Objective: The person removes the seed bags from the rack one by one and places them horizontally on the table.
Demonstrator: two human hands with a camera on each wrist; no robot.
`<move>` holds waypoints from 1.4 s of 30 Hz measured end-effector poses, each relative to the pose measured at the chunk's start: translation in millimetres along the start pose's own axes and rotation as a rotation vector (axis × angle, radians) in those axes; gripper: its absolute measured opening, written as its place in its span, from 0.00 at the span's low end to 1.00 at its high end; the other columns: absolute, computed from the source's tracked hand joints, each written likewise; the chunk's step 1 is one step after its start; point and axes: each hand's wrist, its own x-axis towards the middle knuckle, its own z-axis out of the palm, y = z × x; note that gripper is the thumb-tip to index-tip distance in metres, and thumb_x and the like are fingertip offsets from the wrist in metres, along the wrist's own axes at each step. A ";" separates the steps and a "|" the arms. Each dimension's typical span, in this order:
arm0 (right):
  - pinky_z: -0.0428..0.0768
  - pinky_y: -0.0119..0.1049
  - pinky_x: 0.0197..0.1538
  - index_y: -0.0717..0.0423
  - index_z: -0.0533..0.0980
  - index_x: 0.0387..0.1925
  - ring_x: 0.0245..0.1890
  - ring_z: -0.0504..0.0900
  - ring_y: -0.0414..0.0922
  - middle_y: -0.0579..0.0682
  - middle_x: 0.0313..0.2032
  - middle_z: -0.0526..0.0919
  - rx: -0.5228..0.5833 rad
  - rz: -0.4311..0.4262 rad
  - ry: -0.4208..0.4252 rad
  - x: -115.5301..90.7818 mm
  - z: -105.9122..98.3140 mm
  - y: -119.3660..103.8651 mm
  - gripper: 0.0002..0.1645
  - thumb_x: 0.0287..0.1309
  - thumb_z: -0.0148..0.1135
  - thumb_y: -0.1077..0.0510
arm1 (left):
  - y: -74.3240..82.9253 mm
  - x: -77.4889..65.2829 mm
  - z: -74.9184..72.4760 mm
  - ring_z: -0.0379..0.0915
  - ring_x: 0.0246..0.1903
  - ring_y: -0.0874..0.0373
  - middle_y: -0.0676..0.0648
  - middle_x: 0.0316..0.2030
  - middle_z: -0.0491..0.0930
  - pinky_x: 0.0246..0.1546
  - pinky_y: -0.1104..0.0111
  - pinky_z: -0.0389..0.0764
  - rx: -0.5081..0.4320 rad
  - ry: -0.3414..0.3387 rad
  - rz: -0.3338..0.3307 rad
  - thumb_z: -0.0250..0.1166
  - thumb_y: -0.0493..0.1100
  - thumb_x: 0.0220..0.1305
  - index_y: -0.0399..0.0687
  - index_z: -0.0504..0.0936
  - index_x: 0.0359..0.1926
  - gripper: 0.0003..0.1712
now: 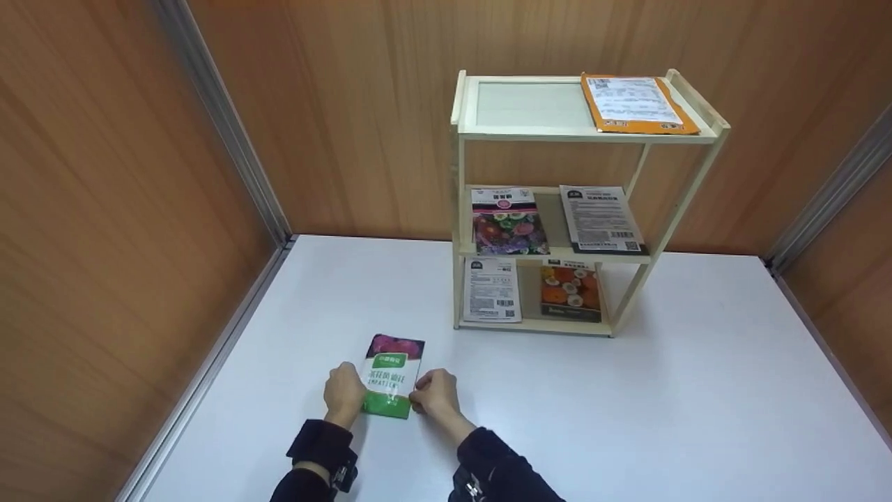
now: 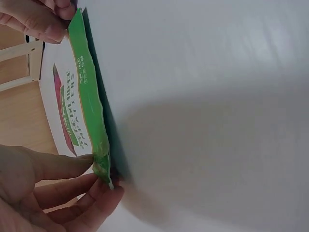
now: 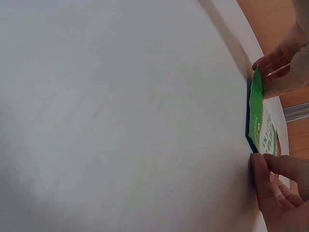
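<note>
A seed packet (image 1: 391, 376) with a green lower band, white middle and purple flower picture is in front of me, close over the white table. My left hand (image 1: 344, 392) pinches its left edge; in the left wrist view the thumb (image 2: 72, 166) lies on top near the green corner and fingers curl beneath. At the opposite edge my right hand (image 1: 437, 395) pinches the packet low down, thumb and forefinger together, as the right wrist view shows at the packet's edge (image 3: 256, 121).
A cream three-tier shelf (image 1: 557, 138) stands at the back right. On its top lies an orange-edged packet (image 1: 637, 103). The middle tier holds a flower packet (image 1: 510, 222) and a text-side packet (image 1: 603, 217); below are a white packet (image 1: 492, 290) and an orange-flower packet (image 1: 571, 290). Wooden walls (image 1: 348, 118) surround the table.
</note>
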 end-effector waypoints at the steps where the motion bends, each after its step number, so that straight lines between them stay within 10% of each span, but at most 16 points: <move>1: 0.75 0.28 0.19 0.65 0.73 0.24 0.15 0.76 0.40 0.49 0.16 0.74 -0.005 -0.002 -0.004 0.0 -0.6 -0.1 0.07 0.40 0.63 0.72 | 0.0 -0.1 -0.2 0.73 0.24 0.48 0.34 0.24 0.75 0.21 0.59 0.74 0.008 -0.001 -0.001 0.63 0.29 0.44 0.29 0.72 0.26 0.08; 20: 0.75 0.34 0.30 0.65 0.75 0.33 0.27 0.75 0.43 0.49 0.25 0.77 -0.310 -0.239 -0.103 -4.0 -70.1 0.4 0.10 0.48 0.62 0.62 | 32.8 -13.7 0.5 0.71 0.24 0.54 0.41 0.24 0.74 0.20 0.62 0.73 0.048 -0.027 0.087 0.60 0.33 0.52 0.29 0.77 0.31 0.07; 33: 0.76 0.34 0.30 0.64 0.75 0.35 0.27 0.76 0.43 0.50 0.27 0.77 -0.492 -0.309 -0.098 -22.3 -156.2 8.4 0.12 0.48 0.63 0.61 | 101.7 -35.5 -9.5 0.74 0.29 0.47 0.41 0.26 0.74 0.26 0.59 0.76 0.052 -0.002 0.400 0.68 0.37 0.46 0.35 0.75 0.27 0.11; 42: 0.77 0.37 0.36 0.60 0.75 0.39 0.32 0.77 0.44 0.51 0.33 0.78 -0.607 -0.292 -0.034 -41.6 -228.3 -27.0 0.14 0.49 0.64 0.59 | 159.3 -48.1 -47.6 0.75 0.33 0.47 0.39 0.32 0.76 0.29 0.59 0.77 0.072 -0.076 0.555 0.66 0.40 0.49 0.32 0.77 0.39 0.18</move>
